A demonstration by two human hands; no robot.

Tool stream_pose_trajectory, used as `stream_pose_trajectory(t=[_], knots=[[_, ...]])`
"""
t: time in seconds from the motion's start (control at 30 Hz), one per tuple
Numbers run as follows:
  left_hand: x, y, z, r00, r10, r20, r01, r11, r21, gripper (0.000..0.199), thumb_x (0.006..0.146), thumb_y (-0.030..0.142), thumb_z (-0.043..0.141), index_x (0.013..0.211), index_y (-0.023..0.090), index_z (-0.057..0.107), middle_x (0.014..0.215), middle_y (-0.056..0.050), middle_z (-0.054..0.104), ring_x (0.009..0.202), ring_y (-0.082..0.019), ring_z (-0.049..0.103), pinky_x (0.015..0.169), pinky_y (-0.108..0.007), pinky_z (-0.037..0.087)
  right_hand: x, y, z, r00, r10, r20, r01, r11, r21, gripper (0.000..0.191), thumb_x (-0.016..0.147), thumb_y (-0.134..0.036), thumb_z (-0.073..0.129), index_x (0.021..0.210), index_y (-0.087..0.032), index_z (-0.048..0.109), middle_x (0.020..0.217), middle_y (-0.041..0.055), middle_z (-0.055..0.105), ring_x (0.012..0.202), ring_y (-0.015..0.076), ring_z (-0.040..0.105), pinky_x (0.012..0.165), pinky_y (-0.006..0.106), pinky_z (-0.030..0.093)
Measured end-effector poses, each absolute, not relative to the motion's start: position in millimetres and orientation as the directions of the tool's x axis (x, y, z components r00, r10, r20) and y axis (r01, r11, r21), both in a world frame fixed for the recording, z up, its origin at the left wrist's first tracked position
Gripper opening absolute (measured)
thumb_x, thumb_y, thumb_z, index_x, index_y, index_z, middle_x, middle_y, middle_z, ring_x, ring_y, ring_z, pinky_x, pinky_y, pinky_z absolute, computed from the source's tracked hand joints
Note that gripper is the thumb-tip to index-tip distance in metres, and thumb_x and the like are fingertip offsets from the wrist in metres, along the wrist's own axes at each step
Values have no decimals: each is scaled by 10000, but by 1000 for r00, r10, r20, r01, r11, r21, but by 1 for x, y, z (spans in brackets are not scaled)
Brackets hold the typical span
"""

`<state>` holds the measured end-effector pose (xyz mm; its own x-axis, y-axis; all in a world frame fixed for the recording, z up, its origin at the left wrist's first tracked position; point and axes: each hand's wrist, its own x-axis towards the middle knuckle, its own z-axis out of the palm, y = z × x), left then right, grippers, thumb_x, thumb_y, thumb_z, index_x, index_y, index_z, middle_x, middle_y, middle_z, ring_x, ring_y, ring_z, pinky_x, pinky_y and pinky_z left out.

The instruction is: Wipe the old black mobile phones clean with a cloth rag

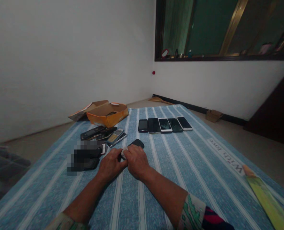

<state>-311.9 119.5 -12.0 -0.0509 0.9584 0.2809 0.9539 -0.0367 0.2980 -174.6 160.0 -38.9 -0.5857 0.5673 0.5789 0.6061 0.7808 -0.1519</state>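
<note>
1. Our left fingers and right fingers, nearly closed, grip a pale object over the bench; its long axis is hidden.
2. Just beyond, a dark phone points away rightward.

A small cardboard box lies on the floor, near the wall below a window

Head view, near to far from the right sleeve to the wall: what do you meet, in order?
Patterned right sleeve → right hand → black phone poking out beyond it → row of five phones → white wall below the window.
</note>
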Motion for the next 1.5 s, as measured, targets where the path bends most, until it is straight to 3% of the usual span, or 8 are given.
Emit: stream_pose_trajectory(t=[0.63, 0.97, 1.2, 1.5], knots=[[-309, 117, -11, -80, 957, 279, 958, -3, 287, 266, 752, 404, 555, 908, 198, 616, 795, -18, 563, 775, -210, 580, 688, -287, 431, -174, 157, -35, -596, 585, 550, 607, 777, -169, 167, 938, -175, 506, 1058, -172, 622, 1059, 92, 622, 1042, 241, 506, 877, 371, 402], [-314, 118, -14, -60, 949, 309, 945, -45, 325, 214, 726, 364, 570, 869, 211, 618, 791, -15, 587, 766, -206, 577, 704, -296, 448, -175, 157, -36, -586, 582, 563, 602, 778, -178, 170, 951, -178, 482, 1047, -186, 621, 1034, 86, 618, 1041, 234, 507, 876, 370, 404], [-312, 118, -9, -47, 954, 298, 948, -51, 314, 247, 745, 424, 544, 845, 207, 604, 741, -1, 556, 725, -205, 576, 647, -287, 432, -175, 157, -35, -589, 574, 569, 604, 780, -161, 167, 942, -174, 489, 1057, -180, 611, 1031, 87, 613, 1030, 236, 501, 852, 367, 404], [-312, 118, -10, -61, 954, 293, 958, -27, 286, 181, 725, 375, 560, 810, 217, 587, 745, 1, 558, 753, -208, 580, 660, -285, 425, -176, 159, -38, -584, 567, 581, 607, 780, -151, 142, 943, -189, 498, 1027, -183, 612, 989, 79, 608, 991, 235, 492, 824, 361, 396]])
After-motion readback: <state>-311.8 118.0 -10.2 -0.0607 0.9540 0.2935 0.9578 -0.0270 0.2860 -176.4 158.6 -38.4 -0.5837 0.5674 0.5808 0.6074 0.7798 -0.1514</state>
